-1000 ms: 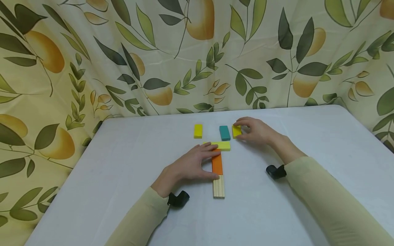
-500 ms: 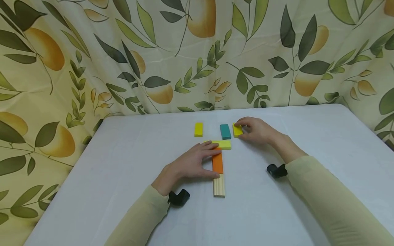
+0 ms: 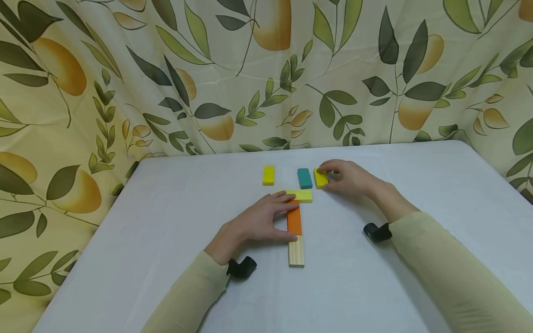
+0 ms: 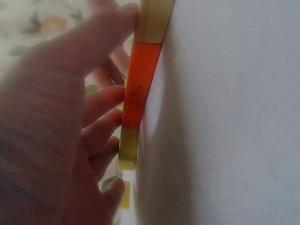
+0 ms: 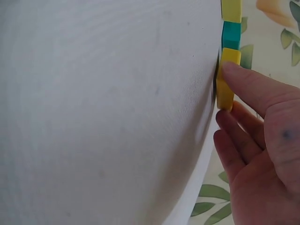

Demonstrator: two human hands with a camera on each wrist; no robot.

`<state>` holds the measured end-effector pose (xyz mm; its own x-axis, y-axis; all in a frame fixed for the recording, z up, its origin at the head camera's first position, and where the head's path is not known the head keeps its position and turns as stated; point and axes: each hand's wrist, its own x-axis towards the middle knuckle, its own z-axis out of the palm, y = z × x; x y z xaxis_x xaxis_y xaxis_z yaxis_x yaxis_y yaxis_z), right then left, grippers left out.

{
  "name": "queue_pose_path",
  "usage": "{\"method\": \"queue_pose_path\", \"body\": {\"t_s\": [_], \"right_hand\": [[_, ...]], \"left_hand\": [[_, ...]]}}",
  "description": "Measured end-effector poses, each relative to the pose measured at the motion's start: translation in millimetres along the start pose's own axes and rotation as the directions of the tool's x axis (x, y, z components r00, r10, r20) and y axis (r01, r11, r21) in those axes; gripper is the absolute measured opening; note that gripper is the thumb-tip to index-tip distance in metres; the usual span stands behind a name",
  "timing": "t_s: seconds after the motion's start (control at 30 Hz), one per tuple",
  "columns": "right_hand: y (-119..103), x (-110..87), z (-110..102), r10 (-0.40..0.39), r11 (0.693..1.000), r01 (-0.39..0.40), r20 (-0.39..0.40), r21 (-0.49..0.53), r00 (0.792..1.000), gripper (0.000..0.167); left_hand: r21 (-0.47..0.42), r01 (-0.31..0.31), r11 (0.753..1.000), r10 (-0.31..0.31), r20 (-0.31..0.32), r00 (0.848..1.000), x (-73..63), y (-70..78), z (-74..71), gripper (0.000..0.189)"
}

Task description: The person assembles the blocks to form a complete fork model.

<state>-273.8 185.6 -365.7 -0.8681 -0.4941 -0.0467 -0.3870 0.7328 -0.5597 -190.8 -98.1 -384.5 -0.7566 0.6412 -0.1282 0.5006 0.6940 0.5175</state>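
Observation:
My right hand (image 3: 347,178) pinches a yellow block (image 3: 320,178) between thumb and fingers at the table's far side, just right of a teal block (image 3: 305,178). In the right wrist view, the thumb lies on this yellow block (image 5: 226,84). Fingers spread, my left hand (image 3: 260,219) rests on a T-shaped row of flat blocks. Its fingertips touch the yellow-green crosspiece (image 3: 304,196) and the orange block (image 3: 294,223). The thumb tip is where the orange block meets the plain wood block (image 3: 296,252). The left hand hides part of the crosspiece's left end.
Another yellow block (image 3: 268,175) lies left of the teal one, near the far edge. A white cloth covers the table (image 3: 166,208). Behind it hangs a fruit-and-leaf patterned curtain (image 3: 250,92). Black wrist cameras (image 3: 242,268) stick out from both sleeves.
The yellow block in my right hand has shifted slightly toward me and tilted a little. My left hand and the T-shaped blocks stay in place.

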Motion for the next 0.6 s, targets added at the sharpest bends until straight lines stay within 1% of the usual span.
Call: {"method": "queue_pose_path", "body": {"t_s": [0.13,0.4,0.6], "right_hand": [[-1.6,-1.3,0.0,-0.014,1.000,0.014,0.006,0.006,1.000,0.046],[-7.6,-0.4,2.3,-0.066,0.998,0.066,0.017,0.005,0.998,0.046],[-9.2,1.4,4.0,-0.076,0.997,0.076,0.020,-0.002,0.997,0.045]], "left_hand": [[-0.002,-0.002,1.000,0.002,0.000,1.000,-0.5,0.8,-0.7,0.079],[0.001,0.000,1.000,0.000,0.003,1.000,-0.4,0.3,-0.9,0.079],[0.001,-0.001,1.000,0.001,0.007,1.000,-0.1,0.6,-1.3,0.079]]}}
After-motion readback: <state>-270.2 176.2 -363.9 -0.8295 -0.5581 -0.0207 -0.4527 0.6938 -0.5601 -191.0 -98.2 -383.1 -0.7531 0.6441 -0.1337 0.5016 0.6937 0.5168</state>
